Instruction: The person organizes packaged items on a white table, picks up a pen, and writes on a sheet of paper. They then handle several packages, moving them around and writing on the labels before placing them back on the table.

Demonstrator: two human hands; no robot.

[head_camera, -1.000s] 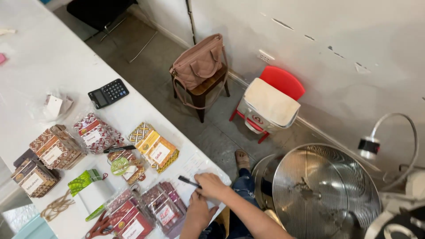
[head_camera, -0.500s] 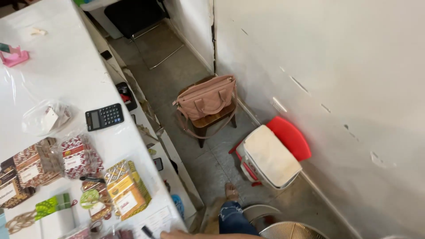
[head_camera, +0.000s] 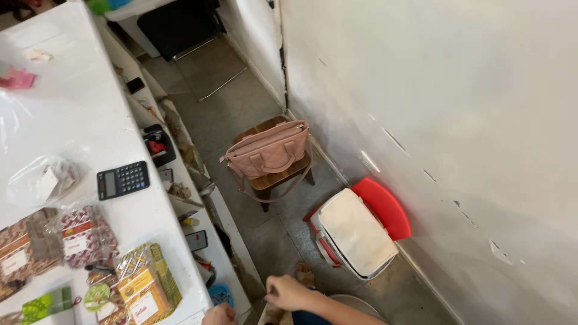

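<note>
My right hand sits at the bottom centre of the frame, fingers curled in and pinched together as if on something small; I cannot tell whether anything is actually in it. My left hand only pokes in at the bottom edge just left of it, against the white counter edge, and I cannot tell whether it is open or closed.

The nearest things lie at the lower left of the frame: a yellow wrapped packet with a green patterned strip, a red-and-white patterned packet above it, and a brown patterned packet at the left edge. A black calculator lies left of centre, with a clear plastic bag to its left.

To work cleanly here, I judge I should tip my head down so both hands and the packets are in view, and keep the pinch firm.

In the middle of the frame a pink handbag rests on a wooden stool. Right of centre a cream tote bag covers a red chair by the white wall.
</note>
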